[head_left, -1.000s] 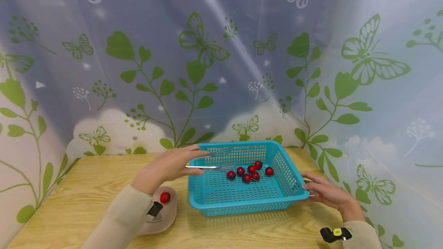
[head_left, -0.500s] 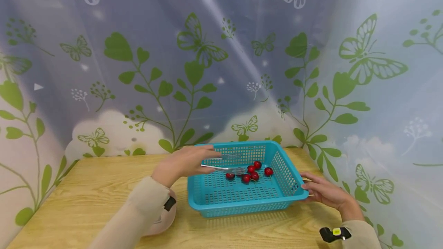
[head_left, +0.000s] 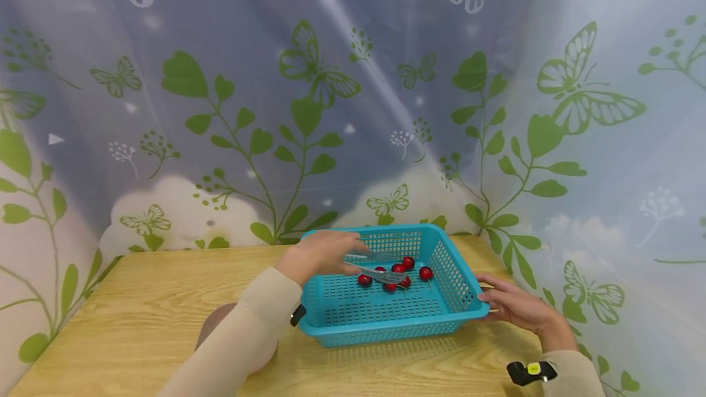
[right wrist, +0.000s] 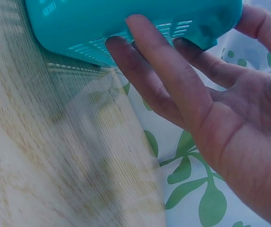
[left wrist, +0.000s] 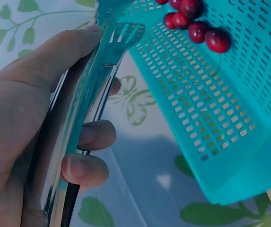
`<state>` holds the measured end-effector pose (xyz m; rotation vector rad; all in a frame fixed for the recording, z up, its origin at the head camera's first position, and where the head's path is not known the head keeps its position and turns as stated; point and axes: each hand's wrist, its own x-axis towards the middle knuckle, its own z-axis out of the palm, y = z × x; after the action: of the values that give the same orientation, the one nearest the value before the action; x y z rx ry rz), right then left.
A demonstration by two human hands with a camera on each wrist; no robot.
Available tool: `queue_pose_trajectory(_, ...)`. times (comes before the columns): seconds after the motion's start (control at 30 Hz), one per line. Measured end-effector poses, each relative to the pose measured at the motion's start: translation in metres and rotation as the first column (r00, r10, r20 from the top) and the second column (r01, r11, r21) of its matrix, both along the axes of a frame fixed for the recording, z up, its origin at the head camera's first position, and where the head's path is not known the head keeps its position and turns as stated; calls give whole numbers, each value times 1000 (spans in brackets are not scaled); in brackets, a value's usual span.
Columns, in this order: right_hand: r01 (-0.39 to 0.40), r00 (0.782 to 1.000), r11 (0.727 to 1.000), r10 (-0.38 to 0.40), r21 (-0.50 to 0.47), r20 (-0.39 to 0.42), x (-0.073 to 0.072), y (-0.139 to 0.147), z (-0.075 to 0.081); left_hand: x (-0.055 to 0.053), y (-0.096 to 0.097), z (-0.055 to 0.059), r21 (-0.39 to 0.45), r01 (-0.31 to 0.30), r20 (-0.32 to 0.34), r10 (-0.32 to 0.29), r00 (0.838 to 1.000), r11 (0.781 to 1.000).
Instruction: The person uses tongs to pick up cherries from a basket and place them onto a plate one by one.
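Note:
In the head view my left hand [head_left: 325, 255] holds metal tongs [left wrist: 85, 101] over the blue perforated basket [head_left: 386, 328]. The arms stand apart, and the lower slotted tip [head_left: 398, 277] overlaps the cherries. Several dark red cherries [head_left: 425, 273] lie together on the basket floor; part of the group is hidden behind that tip. The left wrist view shows fingers wrapped around the arms, with cherries [left wrist: 217, 40] beyond. My right hand [head_left: 515, 305] grips the basket's right front corner; in the right wrist view its fingers [right wrist: 168, 71] bear against the outer wall.
A pink plate [head_left: 213, 322] sits on the wooden table [head_left: 165, 287] at left front, mostly covered by my left sleeve. A curtain [head_left: 309, 158] printed with butterflies and leaves hangs close behind and at the right.
My left hand has moved right with the tongs, carrying their tips over the cherries. The sleeve now hides the cherry seen earlier on the plate. My right hand stays at the basket.

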<state>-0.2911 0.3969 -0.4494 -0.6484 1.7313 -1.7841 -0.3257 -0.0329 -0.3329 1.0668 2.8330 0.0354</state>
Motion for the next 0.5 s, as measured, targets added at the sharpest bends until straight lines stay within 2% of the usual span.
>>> queue_pose_trajectory(0.33,8,1000,1000,-8,10,6,-1,1,0,-10,16,-13,-11,-43,31,43,999,999)
queue_pose_trajectory(0.5,6,1000,1000,-6,8,9,-1,1,0,-14,25,-17,-44,-67,49,69,996,997)
